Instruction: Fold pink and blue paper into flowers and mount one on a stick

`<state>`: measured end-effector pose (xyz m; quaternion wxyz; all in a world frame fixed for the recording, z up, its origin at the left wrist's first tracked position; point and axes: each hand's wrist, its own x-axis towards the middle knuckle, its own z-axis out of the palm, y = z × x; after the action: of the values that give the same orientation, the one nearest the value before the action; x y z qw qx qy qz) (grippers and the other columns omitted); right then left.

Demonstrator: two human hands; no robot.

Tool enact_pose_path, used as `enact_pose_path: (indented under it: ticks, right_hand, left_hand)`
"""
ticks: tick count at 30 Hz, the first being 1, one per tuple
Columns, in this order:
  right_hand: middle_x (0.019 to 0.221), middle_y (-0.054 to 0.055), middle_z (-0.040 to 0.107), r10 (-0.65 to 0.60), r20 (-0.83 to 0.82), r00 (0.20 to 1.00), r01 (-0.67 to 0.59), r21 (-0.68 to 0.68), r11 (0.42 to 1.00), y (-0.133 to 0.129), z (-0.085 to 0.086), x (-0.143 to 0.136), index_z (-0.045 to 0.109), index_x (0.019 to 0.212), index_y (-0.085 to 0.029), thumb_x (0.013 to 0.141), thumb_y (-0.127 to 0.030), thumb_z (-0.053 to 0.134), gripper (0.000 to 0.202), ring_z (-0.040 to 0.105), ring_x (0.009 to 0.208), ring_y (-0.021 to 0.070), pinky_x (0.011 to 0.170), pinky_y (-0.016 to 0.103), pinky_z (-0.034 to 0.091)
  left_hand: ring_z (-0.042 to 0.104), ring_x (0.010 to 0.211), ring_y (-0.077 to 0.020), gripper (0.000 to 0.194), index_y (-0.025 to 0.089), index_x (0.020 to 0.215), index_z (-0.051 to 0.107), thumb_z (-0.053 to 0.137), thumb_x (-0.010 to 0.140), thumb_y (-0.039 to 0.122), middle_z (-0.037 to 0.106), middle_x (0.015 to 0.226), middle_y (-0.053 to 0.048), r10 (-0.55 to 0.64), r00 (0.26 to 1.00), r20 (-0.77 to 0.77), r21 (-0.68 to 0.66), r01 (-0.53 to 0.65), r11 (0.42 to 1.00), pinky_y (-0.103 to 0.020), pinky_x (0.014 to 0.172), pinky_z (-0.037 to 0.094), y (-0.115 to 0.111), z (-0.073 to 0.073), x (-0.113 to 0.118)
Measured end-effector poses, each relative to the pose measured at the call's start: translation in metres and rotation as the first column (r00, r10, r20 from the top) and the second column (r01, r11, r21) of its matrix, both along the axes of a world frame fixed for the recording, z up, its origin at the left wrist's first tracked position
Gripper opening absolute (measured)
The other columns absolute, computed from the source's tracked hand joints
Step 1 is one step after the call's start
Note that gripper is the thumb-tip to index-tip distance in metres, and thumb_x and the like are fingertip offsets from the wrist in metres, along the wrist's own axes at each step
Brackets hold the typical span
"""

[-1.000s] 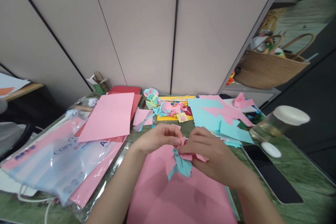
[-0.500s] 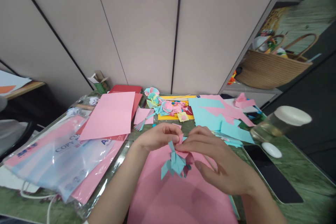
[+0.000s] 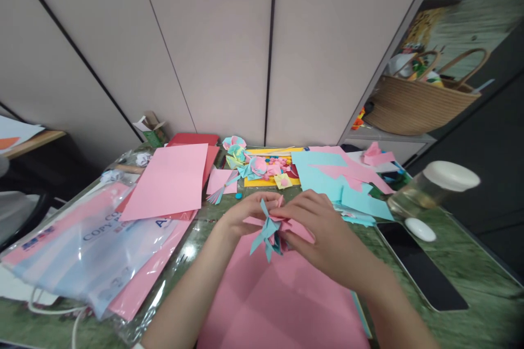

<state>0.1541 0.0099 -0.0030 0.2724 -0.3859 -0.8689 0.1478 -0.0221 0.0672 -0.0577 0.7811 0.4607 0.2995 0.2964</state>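
A folded paper piece in light blue and pink (image 3: 269,232) is held between both hands, above a large pink sheet (image 3: 282,300). My left hand (image 3: 249,211) grips its upper left part, with the fingertips partly hidden behind the paper. From the right, my right hand (image 3: 317,223) pinches the pink folds, thumb below and fingers above. Pointed light blue flaps stick out toward the lower left.
Pink sheets (image 3: 167,180) and a plastic paper package (image 3: 106,240) lie left. Paper flowers (image 3: 256,166) sit at the back. Light blue paper (image 3: 317,174), a phone (image 3: 421,264), a white oval object (image 3: 420,229) and a lidded container (image 3: 434,188) are right.
The paper piece has turned and moved slightly up and left, and a pink strip now shows at its left. My right hand's fingers have drawn closer together around it.
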Motion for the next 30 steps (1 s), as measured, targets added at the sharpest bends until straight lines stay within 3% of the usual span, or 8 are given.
enact_pose_path:
  ticks: [6, 10, 12, 15, 18, 21, 26, 30]
  right_hand:
    - [0.091, 0.000, 0.066, -0.106, 0.062, 0.992, 0.093, 0.184, 0.978, 0.005, -0.011, -0.005, 0.063, 0.095, -0.025, 0.086, -0.015, 0.053, 0.016, 0.050, 0.088, 0.0187, 0.075, 0.034, 0.034]
    - [0.090, 0.001, 0.067, -0.259, -0.023, 0.966, 0.254, 0.287, 0.923, 0.016, -0.017, 0.000, 0.062, 0.099, -0.023, 0.087, -0.016, 0.051, 0.018, 0.051, 0.088, 0.0199, 0.074, 0.035, 0.034]
    - [0.091, 0.002, 0.066, -0.321, -0.081, 0.944, 0.330, 0.296, 0.896, 0.020, -0.019, 0.002, 0.061, 0.102, -0.023, 0.087, -0.017, 0.050, 0.019, 0.051, 0.089, 0.0204, 0.075, 0.035, 0.036]
    - [0.095, 0.004, 0.065, -0.357, -0.141, 0.923, 0.383, 0.249, 0.890, 0.021, -0.020, 0.002, 0.060, 0.104, -0.022, 0.086, -0.017, 0.049, 0.022, 0.052, 0.091, 0.0208, 0.078, 0.036, 0.039]
    - [0.105, 0.005, 0.063, -0.343, -0.153, 0.927, 0.364, 0.141, 0.921, 0.018, -0.016, 0.001, 0.057, 0.111, -0.022, 0.083, -0.018, 0.049, 0.029, 0.051, 0.098, 0.0218, 0.081, 0.037, 0.041]
    - [0.108, 0.004, 0.063, -0.342, -0.154, 0.927, 0.354, 0.063, 0.933, 0.015, -0.012, 0.000, 0.055, 0.114, -0.022, 0.083, -0.021, 0.049, 0.032, 0.049, 0.103, 0.0227, 0.084, 0.039, 0.040]
    - [0.103, 0.004, 0.066, -0.372, -0.125, 0.920, 0.384, 0.088, 0.919, 0.013, -0.009, 0.000, 0.056, 0.115, -0.025, 0.086, -0.031, 0.049, 0.031, 0.050, 0.103, 0.0238, 0.086, 0.042, 0.038]
    - [0.100, 0.005, 0.068, -0.387, -0.096, 0.917, 0.397, 0.130, 0.908, 0.015, -0.012, -0.002, 0.058, 0.113, -0.023, 0.085, -0.020, 0.045, 0.030, 0.052, 0.101, 0.0236, 0.085, 0.042, 0.037]
  left_hand:
    - [0.053, 0.058, -0.0126, 0.035, 0.014, 0.070, 0.057, 0.067, 0.072, 0.048, 0.055, 0.064, -0.002, 0.117, 0.990, 0.074, -0.051, -0.114, 0.992, -0.023, 0.056, 0.040, 0.002, 0.006, 0.004]
    - [0.058, 0.078, -0.0185, 0.046, 0.015, 0.097, 0.064, 0.055, 0.078, 0.056, 0.061, 0.086, -0.008, 0.312, 0.927, 0.208, -0.123, -0.291, 0.949, -0.028, 0.069, 0.046, -0.003, 0.017, 0.007]
    - [0.057, 0.085, -0.0187, 0.047, 0.022, 0.112, 0.059, 0.061, 0.075, 0.052, 0.060, 0.094, -0.006, 0.308, 0.928, 0.212, -0.058, -0.302, 0.951, -0.030, 0.075, 0.045, -0.008, 0.021, 0.009]
    - [0.054, 0.102, -0.0198, 0.070, 0.032, 0.124, 0.048, 0.080, 0.061, 0.027, 0.056, 0.108, -0.003, 0.344, 0.937, 0.064, 0.163, -0.350, 0.923, -0.031, 0.085, 0.043, -0.017, 0.022, 0.014]
    - [0.050, 0.112, -0.0221, 0.055, 0.027, 0.113, 0.052, 0.077, 0.065, 0.023, 0.054, 0.119, -0.005, 0.416, 0.909, -0.014, 0.281, -0.396, 0.874, -0.033, 0.088, 0.041, -0.025, 0.025, 0.020]
    - [0.050, 0.113, -0.0225, 0.041, 0.022, 0.104, 0.053, 0.072, 0.068, 0.021, 0.055, 0.119, -0.006, 0.416, 0.908, -0.042, 0.312, -0.384, 0.869, -0.032, 0.088, 0.042, -0.029, 0.033, 0.022]
    - [0.056, 0.100, -0.0194, 0.056, 0.024, 0.121, 0.044, 0.065, 0.070, 0.016, 0.054, 0.103, -0.004, 0.485, 0.864, -0.132, 0.323, -0.425, 0.845, -0.033, 0.084, 0.047, -0.033, 0.042, 0.024]
    - [0.054, 0.101, -0.0188, 0.059, 0.026, 0.125, 0.041, 0.061, 0.071, 0.013, 0.054, 0.100, -0.004, 0.523, 0.837, -0.159, 0.376, -0.439, 0.816, -0.033, 0.084, 0.048, -0.034, 0.037, 0.027]
